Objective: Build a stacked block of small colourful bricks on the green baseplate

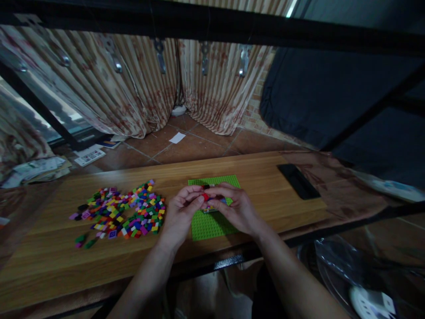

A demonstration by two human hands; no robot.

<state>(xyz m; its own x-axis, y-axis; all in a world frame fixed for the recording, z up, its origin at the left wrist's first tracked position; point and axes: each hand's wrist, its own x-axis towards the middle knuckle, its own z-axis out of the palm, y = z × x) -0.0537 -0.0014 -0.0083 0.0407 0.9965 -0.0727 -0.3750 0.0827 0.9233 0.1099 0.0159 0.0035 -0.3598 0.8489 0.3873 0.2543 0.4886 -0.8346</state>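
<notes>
My left hand (183, 212) and my right hand (236, 207) meet over a green studded baseplate (209, 225) that lies on the wooden table (259, 177). Both hands are closed in a pinch around a small red brick (206, 196) held between their fingertips. A dark brick (205, 187) shows just above the fingers, and a few coloured bricks (212, 207) sit on the plate under my right hand, partly hidden. A heap of small multicoloured bricks (126, 212) lies to the left of my left hand.
A black phone (298, 180) lies flat at the table's far right. Curtains (139, 88) hang beyond the table over a tiled floor with scattered papers (89, 156). A dark cloth (332, 97) hangs at the right. A fan (361, 283) stands on the floor at the lower right.
</notes>
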